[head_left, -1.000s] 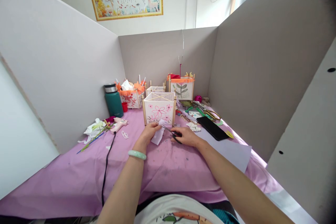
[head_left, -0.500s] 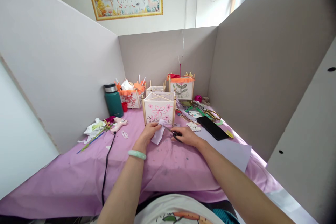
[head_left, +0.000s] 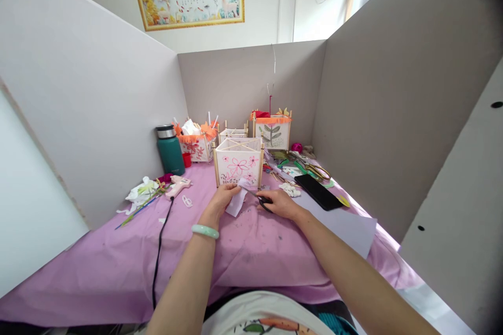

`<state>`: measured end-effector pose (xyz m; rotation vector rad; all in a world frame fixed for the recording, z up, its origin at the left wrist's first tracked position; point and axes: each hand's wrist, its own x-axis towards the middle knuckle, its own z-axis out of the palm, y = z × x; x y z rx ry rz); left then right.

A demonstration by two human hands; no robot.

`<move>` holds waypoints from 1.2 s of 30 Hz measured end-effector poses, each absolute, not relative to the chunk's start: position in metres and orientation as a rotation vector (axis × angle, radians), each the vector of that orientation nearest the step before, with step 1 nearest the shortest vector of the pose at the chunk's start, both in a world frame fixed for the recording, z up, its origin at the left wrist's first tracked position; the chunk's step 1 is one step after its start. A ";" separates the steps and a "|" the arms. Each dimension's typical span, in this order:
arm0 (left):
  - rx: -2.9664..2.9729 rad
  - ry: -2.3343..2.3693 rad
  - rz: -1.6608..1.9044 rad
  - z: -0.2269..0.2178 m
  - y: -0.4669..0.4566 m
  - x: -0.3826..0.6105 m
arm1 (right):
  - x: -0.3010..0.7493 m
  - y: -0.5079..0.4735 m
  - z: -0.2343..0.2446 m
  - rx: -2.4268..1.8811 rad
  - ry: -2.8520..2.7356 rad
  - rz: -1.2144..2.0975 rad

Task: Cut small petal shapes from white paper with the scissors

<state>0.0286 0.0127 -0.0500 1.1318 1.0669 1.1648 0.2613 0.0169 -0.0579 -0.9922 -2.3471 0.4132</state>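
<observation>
My left hand (head_left: pixel 222 199) pinches a small piece of pale lilac paper (head_left: pixel 237 201) just above the purple tablecloth (head_left: pixel 243 251); a light green bangle sits on that wrist. My right hand (head_left: pixel 280 203) grips black-handled scissors (head_left: pixel 261 199) whose blades point left into the paper's upper edge. Directly behind both hands stands a square paper lantern with pink flowers and wooden corner sticks (head_left: pixel 238 162).
Further lanterns (head_left: pixel 272 131) stand at the back, with a teal flask (head_left: pixel 170 150) at the left. A pink glue gun (head_left: pixel 177 186) and its black cord lie left of my hands. A black phone (head_left: pixel 317 191), a lilac sheet (head_left: pixel 346 227) and craft scraps lie right. Grey partition walls enclose the table.
Both hands and the scissors have crept slightly away from me towards the lantern; otherwise nothing has visibly changed.
</observation>
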 end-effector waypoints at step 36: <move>1.245 1.067 1.126 -0.046 0.007 0.031 | 0.258 0.020 -0.063 -0.940 -2.331 0.391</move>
